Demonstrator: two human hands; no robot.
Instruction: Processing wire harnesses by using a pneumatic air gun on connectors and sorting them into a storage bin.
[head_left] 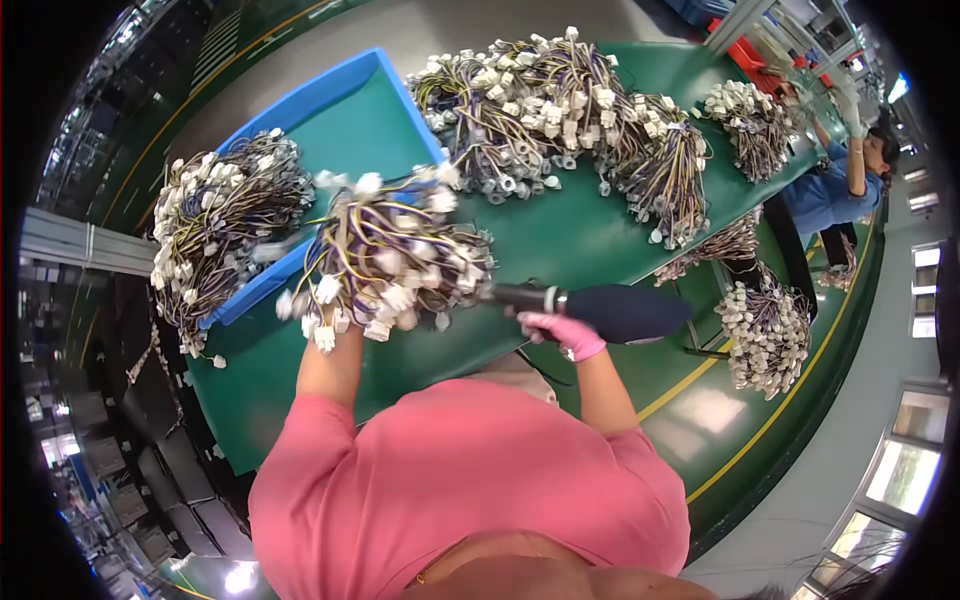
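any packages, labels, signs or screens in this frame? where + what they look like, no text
No labels, signs or screens that can be made out.
Blue bin: on the green table, upper left; shallow open rectangular tray, green floor inside, wire bundles draped over its left edge.
Red crate: far top right, beyond the table; only a corner shows.
Nothing packaged in the hands: the left hand is hidden behind a wire bundle; the right hand holds a dark tool.

1. The left hand was hidden behind the wire bundle (385,262); only the forearm showed below it.
2. The bundle was motion-blurred, so single plugs could not be told apart.
3. The right hand (562,334) covered part of the dark tool (590,305).
4. The co-worker (840,180) at the far end was too small for detail.
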